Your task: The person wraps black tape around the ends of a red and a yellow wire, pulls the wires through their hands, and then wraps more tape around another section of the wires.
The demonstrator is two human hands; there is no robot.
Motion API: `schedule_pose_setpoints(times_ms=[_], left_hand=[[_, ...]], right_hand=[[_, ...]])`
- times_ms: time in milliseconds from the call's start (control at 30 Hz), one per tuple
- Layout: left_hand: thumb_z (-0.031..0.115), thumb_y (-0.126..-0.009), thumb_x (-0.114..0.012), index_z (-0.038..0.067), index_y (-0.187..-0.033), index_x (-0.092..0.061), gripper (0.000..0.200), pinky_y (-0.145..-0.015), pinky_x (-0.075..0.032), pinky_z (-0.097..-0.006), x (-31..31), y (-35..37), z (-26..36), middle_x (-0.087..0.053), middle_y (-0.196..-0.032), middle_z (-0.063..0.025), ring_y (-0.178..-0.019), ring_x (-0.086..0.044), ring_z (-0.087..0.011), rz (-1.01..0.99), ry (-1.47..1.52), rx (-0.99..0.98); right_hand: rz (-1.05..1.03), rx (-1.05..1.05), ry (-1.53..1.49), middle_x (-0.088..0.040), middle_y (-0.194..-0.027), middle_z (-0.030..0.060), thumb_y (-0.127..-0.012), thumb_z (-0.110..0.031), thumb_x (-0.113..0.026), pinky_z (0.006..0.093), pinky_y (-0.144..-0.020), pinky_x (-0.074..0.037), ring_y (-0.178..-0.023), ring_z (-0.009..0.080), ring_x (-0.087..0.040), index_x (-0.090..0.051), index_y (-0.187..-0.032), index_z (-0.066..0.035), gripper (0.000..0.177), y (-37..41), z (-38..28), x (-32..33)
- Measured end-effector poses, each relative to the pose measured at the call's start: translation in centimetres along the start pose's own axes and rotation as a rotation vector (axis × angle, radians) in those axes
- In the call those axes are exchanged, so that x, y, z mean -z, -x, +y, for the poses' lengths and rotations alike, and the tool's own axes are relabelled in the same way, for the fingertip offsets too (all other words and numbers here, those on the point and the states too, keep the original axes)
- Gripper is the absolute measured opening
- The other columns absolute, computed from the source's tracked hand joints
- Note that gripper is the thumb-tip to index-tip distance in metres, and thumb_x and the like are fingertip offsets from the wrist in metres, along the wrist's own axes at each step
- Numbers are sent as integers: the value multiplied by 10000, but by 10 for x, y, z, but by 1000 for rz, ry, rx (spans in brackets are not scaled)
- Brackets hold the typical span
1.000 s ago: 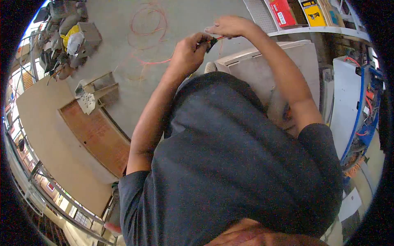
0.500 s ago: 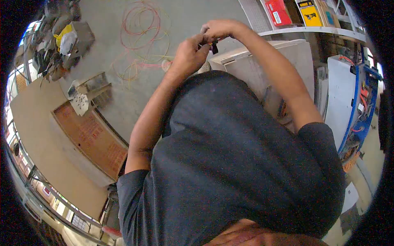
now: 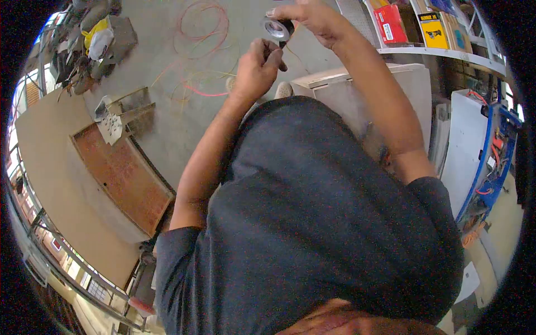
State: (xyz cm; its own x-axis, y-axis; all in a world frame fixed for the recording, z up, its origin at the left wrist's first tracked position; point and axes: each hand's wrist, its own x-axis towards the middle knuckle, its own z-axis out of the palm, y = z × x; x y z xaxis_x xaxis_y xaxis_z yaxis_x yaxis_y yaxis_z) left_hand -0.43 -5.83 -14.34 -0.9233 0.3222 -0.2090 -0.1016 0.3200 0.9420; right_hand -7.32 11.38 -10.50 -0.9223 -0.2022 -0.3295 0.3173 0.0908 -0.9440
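My right hand (image 3: 317,23) is raised at the top of the view, its fingers around a roll of black electrical tape (image 3: 277,29). A dark strip hangs from the roll toward my left hand (image 3: 259,68), just below and to the left. The fingers of my left hand are pinched together; what lies between them is too small to make out. Thin red and yellow wires (image 3: 207,92) run across the floor close to my left wrist. Part of my right hand is cut off by the top edge.
A pale box-like cabinet (image 3: 371,92) stands in front of me on the right, under a shelf (image 3: 441,54) with boxes. A blue-framed unit (image 3: 487,159) is at far right. On the left are a wooden board (image 3: 61,167), a brown panel (image 3: 120,178) and piled bags (image 3: 100,42).
My hands were together and have moved apart. My right hand has gone up and right with the tape roll, which now shows its ring face. My left hand stays nearly in place.
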Motion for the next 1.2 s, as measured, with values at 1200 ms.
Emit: schedule_pose_setpoints(times_ms=[1200], left_hand=[[223,-752,-763,56,-814,-661,205,-557,-512,-327,17,-23,9,-673,-702,-93,-575,-641,-201,272,-298,-382]], right_hand=[[-233,148,914,-677,-846,111,-889,-406,-564,333,-728,-508,-766,172,-631,-657,-1004,-2,430,-18,-25,-6]])
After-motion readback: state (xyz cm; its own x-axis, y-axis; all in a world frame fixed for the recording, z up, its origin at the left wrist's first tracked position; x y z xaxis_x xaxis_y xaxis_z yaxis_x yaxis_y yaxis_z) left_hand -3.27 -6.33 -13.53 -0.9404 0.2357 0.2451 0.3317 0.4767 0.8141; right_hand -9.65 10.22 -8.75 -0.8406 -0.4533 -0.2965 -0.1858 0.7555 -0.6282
